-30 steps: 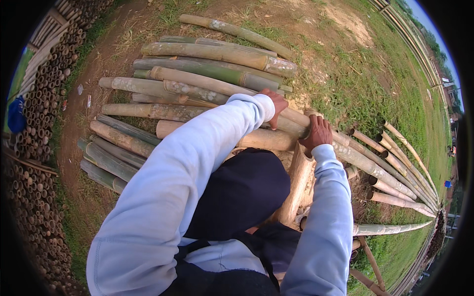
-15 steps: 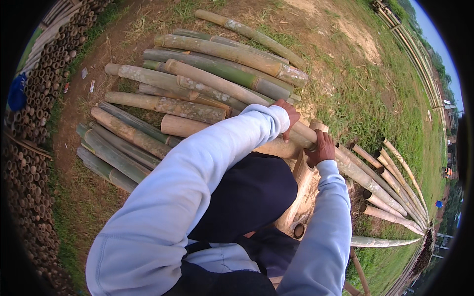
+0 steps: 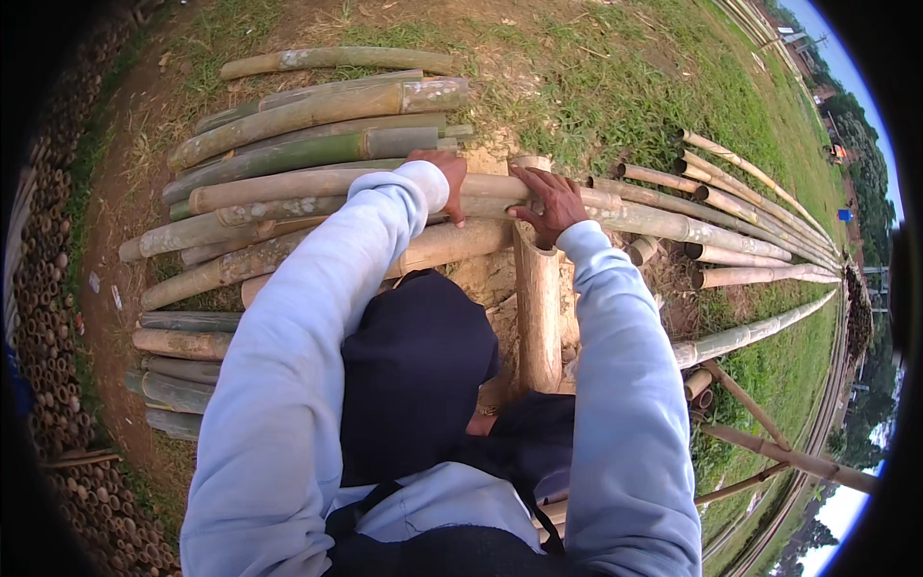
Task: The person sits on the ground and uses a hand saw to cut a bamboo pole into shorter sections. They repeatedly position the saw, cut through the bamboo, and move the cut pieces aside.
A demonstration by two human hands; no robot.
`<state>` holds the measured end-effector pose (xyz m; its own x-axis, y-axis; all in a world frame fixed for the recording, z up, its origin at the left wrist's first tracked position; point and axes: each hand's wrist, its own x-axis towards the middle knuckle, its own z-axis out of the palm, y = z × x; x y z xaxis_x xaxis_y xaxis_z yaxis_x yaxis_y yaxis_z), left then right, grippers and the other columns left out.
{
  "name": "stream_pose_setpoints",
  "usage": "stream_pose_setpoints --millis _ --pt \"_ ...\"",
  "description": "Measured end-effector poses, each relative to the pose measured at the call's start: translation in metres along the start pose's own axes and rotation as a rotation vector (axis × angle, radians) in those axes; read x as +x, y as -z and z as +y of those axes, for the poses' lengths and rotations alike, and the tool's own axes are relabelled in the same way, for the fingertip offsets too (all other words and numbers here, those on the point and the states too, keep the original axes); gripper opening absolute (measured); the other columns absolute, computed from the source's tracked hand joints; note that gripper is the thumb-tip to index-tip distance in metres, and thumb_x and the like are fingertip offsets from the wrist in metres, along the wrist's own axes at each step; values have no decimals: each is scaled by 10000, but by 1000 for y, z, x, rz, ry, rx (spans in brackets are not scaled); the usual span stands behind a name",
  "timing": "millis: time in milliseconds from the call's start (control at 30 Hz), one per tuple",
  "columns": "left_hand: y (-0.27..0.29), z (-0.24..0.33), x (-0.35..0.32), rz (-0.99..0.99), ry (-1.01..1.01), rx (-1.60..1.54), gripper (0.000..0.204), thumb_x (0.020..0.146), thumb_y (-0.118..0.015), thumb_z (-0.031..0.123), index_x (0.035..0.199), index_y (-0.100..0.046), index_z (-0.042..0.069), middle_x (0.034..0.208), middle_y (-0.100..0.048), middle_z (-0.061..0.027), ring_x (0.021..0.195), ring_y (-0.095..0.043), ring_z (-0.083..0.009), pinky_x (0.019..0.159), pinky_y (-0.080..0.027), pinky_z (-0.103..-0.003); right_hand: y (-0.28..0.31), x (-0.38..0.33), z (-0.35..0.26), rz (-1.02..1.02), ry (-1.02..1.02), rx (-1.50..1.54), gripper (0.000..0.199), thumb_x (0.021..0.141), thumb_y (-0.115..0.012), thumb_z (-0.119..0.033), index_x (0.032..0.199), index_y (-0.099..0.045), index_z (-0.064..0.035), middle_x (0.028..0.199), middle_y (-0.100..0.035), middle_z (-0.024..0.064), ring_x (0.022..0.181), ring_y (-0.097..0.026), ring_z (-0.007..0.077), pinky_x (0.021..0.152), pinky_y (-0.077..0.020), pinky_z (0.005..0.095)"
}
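A pale tan bamboo pole (image 3: pixel 488 188) lies crosswise before me. My left hand (image 3: pixel 446 181) is closed over it, the thumb pointing down its near side. Farther right, my right hand (image 3: pixel 550 204) grips the same pole near its right end, fingers curled over the top. Beneath my right hand stands a pale wooden piece with a hollowed top (image 3: pixel 538 298), close under the pole. A thicker bamboo length (image 3: pixel 457 245) lies just nearer to me, partly covered by my left sleeve. The pole's left part runs among the other cut lengths.
Several cut bamboo lengths (image 3: pixel 288 123) lie side by side at the left. Long bamboo poles (image 3: pixel 740 255) fan out on the right. Stacked bamboo ends (image 3: pixel 43 250) line the far left edge. A pole frame (image 3: pixel 769 447) stands at lower right. My dark-clothed knee (image 3: pixel 413 375) is below my hands.
The view has swung to the right, so the cut bamboo appears farther left. Both hands stay on the pole, which now looks closer to level across the view.
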<state>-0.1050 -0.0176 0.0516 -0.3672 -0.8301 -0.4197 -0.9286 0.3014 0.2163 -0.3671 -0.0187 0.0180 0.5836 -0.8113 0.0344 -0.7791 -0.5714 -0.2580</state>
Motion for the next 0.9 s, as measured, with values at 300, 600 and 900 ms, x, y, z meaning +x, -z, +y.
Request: stream_pose_setpoints --millis 300,600,900 --pt "-6 1 -9 48 47 19 666 636 -873 461 1084 -707 -3 1018 -737 -213 1025 -694 -399 947 -524 -474 -2 -10 -4 51 -29 -184 804 617 -914 -383 1297 -546 -162 1085 -594 111 1115 -567 336 1061 -411 456" --pt "7 30 -52 135 33 43 608 653 -875 410 1095 -711 27 976 -739 -215 1016 -691 -415 918 -523 -499 14 -43 -15 241 50 -136 660 601 -892 -289 1175 -605 -135 1068 -606 104 1043 -579 327 1006 -450 443" --pt "-26 -8 2 54 147 37 712 589 -917 501 1084 -712 33 1098 -730 -206 1093 -684 -373 976 -521 -472 -9 -19 -18 15 -82 -159 1087 677 -888 -479 1577 -352 -189 1541 -449 161 1473 -357 378 1264 -116 569"
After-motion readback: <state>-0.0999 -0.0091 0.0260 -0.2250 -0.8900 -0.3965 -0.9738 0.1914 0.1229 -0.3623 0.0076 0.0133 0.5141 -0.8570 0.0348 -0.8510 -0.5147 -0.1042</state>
